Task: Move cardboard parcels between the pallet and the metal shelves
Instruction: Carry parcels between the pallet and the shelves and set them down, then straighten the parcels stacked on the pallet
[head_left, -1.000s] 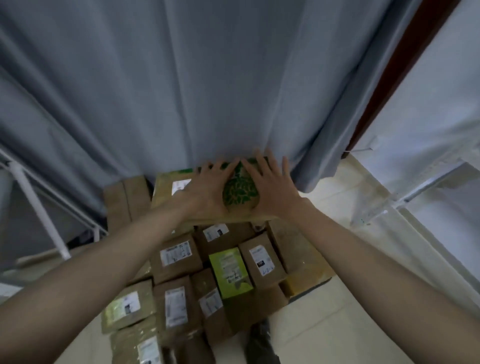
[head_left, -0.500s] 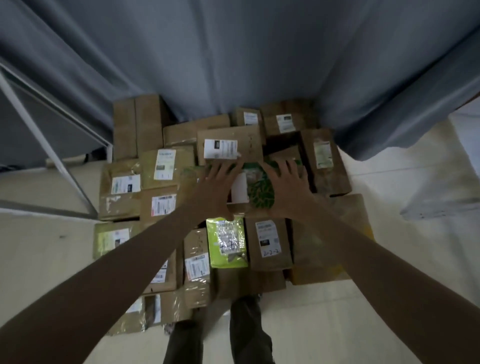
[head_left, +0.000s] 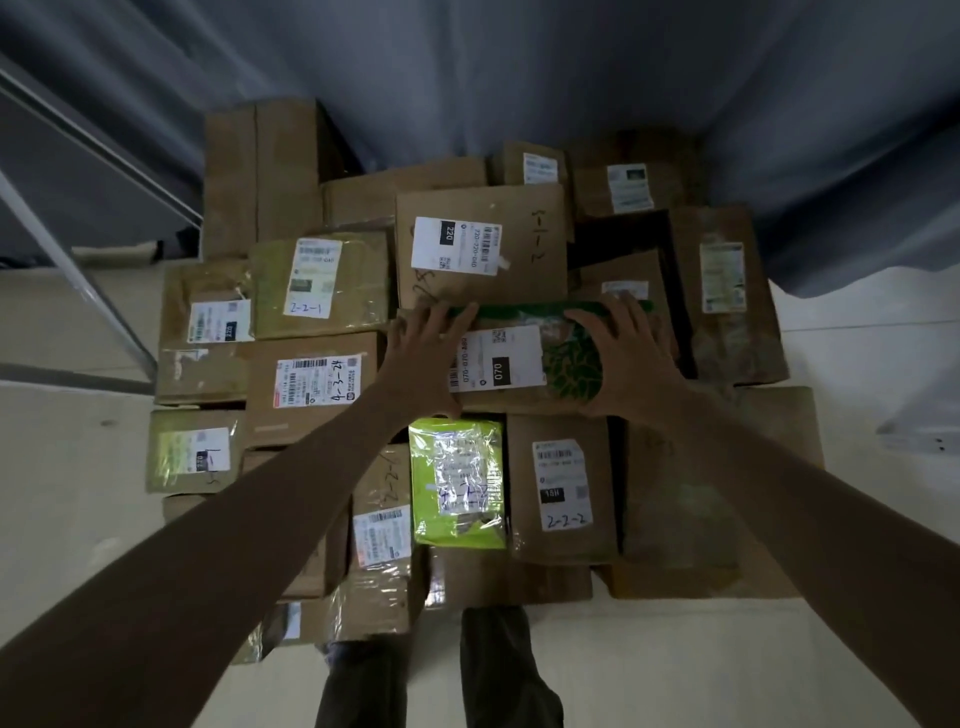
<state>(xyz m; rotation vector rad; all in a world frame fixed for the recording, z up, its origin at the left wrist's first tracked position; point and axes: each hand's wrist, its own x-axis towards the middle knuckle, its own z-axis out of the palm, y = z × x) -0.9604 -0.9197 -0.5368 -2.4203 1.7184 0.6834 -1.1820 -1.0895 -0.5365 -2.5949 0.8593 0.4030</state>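
Mid-frame, atop the stacked cardboard parcels: green-printed parcel lying flat. Left hand flat against its left end, right hand flat over its right end, fingers straight, neither grip curled. Grey curtain across the top.

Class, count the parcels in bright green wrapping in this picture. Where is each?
1: the green parcel lies near the front of the pile, just below the leaf-printed box under both hands. Others may be hidden underneath.

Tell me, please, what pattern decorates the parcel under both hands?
Green leaf print on the parcel, clearest in the head view.
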